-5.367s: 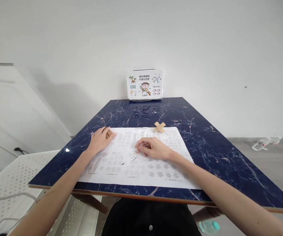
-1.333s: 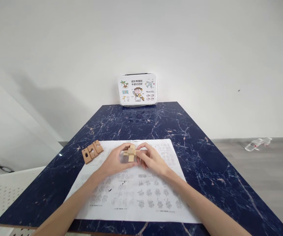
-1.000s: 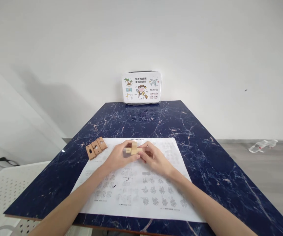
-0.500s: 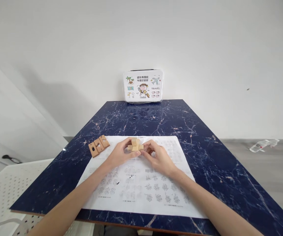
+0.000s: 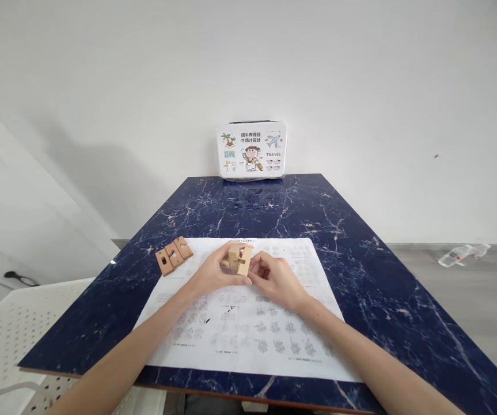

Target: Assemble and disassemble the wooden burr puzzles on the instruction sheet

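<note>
Light wooden pieces fitted together as an interlocking puzzle [image 5: 243,261] are held above the printed sheet. My left hand [image 5: 213,272] is closed round the puzzle's left side, thumb below and fingers behind. At the right side, my right hand [image 5: 274,278] has its fingers curled, with thumb and forefinger pinched at the puzzle's edge. Whether a small part sits inside that pinch is hidden. Under both hands lies the white instruction sheet [image 5: 205,354] with rows of small diagrams. Brown flat wooden pieces with cut-outs [image 5: 174,256] rest side by side at the sheet's upper left corner.
A white case with cartoon prints [image 5: 251,151] stands against the wall at the far end of the dark blue marbled table [image 5: 360,276]. To the left is a white perforated surface [image 5: 58,311]. A clear plastic bottle [image 5: 458,255] lies on the floor at right.
The puzzle has been turned in my hands, so a different face with an upright bar on its right side shows. My left hand has shifted slightly with it; the brown pieces stay put.
</note>
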A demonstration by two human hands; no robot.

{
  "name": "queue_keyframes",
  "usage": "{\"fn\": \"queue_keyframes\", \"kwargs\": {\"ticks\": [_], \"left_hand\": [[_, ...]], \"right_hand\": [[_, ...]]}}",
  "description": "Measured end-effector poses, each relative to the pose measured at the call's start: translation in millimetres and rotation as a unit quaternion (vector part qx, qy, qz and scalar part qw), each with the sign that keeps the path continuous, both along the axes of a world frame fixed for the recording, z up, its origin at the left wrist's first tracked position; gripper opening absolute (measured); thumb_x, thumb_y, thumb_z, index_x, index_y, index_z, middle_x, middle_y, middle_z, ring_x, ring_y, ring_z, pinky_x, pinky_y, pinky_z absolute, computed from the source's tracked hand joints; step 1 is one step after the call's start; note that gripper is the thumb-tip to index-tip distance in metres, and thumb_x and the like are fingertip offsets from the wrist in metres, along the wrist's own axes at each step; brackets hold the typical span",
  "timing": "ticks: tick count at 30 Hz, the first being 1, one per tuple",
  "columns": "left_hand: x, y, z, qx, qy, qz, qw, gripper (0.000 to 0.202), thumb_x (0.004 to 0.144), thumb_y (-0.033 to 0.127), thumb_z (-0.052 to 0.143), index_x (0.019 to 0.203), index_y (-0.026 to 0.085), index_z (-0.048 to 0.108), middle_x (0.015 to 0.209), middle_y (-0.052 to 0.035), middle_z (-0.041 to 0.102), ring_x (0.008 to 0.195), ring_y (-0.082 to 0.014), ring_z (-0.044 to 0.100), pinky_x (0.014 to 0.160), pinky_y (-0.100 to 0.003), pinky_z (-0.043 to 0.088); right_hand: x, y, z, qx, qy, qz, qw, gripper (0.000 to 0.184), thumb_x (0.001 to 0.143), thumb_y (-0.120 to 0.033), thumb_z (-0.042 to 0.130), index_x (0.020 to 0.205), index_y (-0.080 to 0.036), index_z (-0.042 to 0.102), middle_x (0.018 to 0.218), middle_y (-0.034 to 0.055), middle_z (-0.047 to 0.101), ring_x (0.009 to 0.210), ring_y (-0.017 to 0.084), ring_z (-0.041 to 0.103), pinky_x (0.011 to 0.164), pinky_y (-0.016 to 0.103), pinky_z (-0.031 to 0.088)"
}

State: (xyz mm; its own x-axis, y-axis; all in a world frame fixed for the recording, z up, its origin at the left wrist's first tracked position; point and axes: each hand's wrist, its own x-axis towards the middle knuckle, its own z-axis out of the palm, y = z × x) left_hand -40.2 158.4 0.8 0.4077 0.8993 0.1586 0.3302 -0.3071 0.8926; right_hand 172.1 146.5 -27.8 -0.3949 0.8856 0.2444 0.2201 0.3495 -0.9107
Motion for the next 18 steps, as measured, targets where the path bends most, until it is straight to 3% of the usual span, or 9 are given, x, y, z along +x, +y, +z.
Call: {"fn": "queue_keyframes", "kwargs": {"ticks": [2, 6, 9, 12, 15, 18], "left_hand": [[0.4, 0.6, 1.3, 0.029, -0.014, 0.002, 0.999, 0.071, 0.067, 0.046, 0.095, 0.131, 0.028, 0.068, 0.137, -0.0102, 0.064, 0.121, -0.0327, 0.063, 0.094, -0.040, 0.054], [-2.3, 5.0, 5.3, 0.078, -0.066, 0.051, 0.993, 0.064, 0.074, 0.051, 0.089, 0.129, 0.025, 0.068, 0.135, -0.0117, 0.064, 0.124, -0.0331, 0.061, 0.104, -0.045, 0.051], [-8.6, 8.9, 8.4, 0.077, -0.055, 0.199, 0.975, 0.055, 0.086, 0.055, 0.077, 0.130, 0.025, 0.064, 0.134, -0.0105, 0.065, 0.125, -0.0311, 0.061, 0.108, -0.046, 0.047], [-18.1, 13.4, 5.7, 0.104, 0.065, 0.313, 0.942, 0.050, 0.082, 0.055, 0.080, 0.120, 0.026, 0.067, 0.133, -0.0090, 0.062, 0.124, -0.0319, 0.059, 0.110, -0.049, 0.046], [-26.9, 18.3, -4.6, 0.161, 0.211, 0.289, 0.920, 0.049, 0.072, 0.054, 0.087, 0.108, 0.025, 0.070, 0.138, -0.0102, 0.055, 0.135, -0.0377, 0.048, 0.116, -0.056, 0.039], [-31.7, 22.2, -15.8, 0.171, 0.282, 0.258, 0.908, 0.051, 0.073, 0.056, 0.086, 0.109, 0.023, 0.072, 0.145, -0.0129, 0.050, 0.142, -0.0430, 0.038, 0.118, -0.062, 0.036]], "right_hand": [[-0.2, -0.7, 1.6, 0.004, -0.006, -0.001, 1.000, 0.011, 0.090, -0.033, 0.065, 0.093, -0.023, 0.060, 0.075, 0.0006, 0.070, 0.062, 0.015, 0.058, 0.061, 0.032, 0.046], [-0.2, -0.8, 4.9, 0.013, -0.015, -0.022, 1.000, 0.013, 0.091, -0.035, 0.064, 0.092, -0.024, 0.058, 0.073, 0.0005, 0.069, 0.060, 0.016, 0.057, 0.059, 0.032, 0.043], [0.7, 2.1, 5.3, -0.008, -0.011, -0.076, 0.997, 0.018, 0.092, -0.040, 0.064, 0.087, -0.024, 0.056, 0.071, 0.0012, 0.069, 0.059, 0.016, 0.057, 0.059, 0.032, 0.042], [3.1, 7.5, 4.2, -0.045, 0.022, -0.122, 0.991, 0.026, 0.093, -0.046, 0.064, 0.085, -0.023, 0.056, 0.070, 0.0024, 0.069, 0.061, 0.017, 0.059, 0.061, 0.033, 0.043], [6.2, 12.9, 3.6, -0.086, 0.072, -0.129, 0.985, 0.033, 0.090, -0.053, 0.066, 0.084, -0.023, 0.055, 0.066, 0.0021, 0.068, 0.057, 0.017, 0.057, 0.057, 0.031, 0.042], [8.0, 15.5, 4.2, -0.120, 0.111, -0.125, 0.979, 0.037, 0.086, -0.057, 0.069, 0.084, -0.023, 0.055, 0.065, 0.0005, 0.065, 0.052, 0.015, 0.051, 0.052, 0.030, 0.038]]}}
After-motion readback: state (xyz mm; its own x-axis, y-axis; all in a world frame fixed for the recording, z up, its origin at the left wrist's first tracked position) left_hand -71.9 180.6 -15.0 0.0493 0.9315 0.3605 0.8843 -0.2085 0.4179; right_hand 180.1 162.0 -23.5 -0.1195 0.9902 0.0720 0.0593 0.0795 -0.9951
